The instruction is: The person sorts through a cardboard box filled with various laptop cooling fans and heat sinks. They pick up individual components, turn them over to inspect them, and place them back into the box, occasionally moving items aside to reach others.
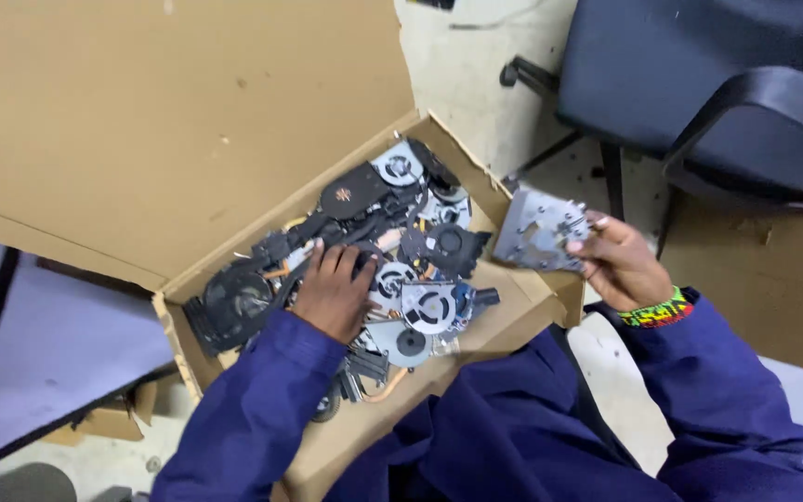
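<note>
1. your left hand (335, 290) lies palm down in the cardboard box (513, 321), fingers (327, 263) slightly spread and pressed onto the heap of cooling fans (392, 251); from this view you cannot tell whether it grips any single piece.
2. your right hand (617, 265) is raised outside the box, just past its right corner, with its fingers pinching the right edge of a flat grey metal plate (539, 230).
3. the plate is tilted, its face towards you, with small holes and fittings on it; it hangs in the air above the box's right rim, not touching the heap.
4. the heap fills the middle of the box: round silver fan housings, black fan housings, and a few copper-coloured pipes tangled together.
5. a silver fan (429, 307) sits just right of your left hand, and a large black fan (234, 299) sits just left of it.
6. the box lid (169, 121) stands open behind the heap.
7. you wear blue sleeves and a bright beaded wristband (659, 313) on the right wrist.
8. a dark chair (699, 84) stands on the floor beyond your right hand.
</note>
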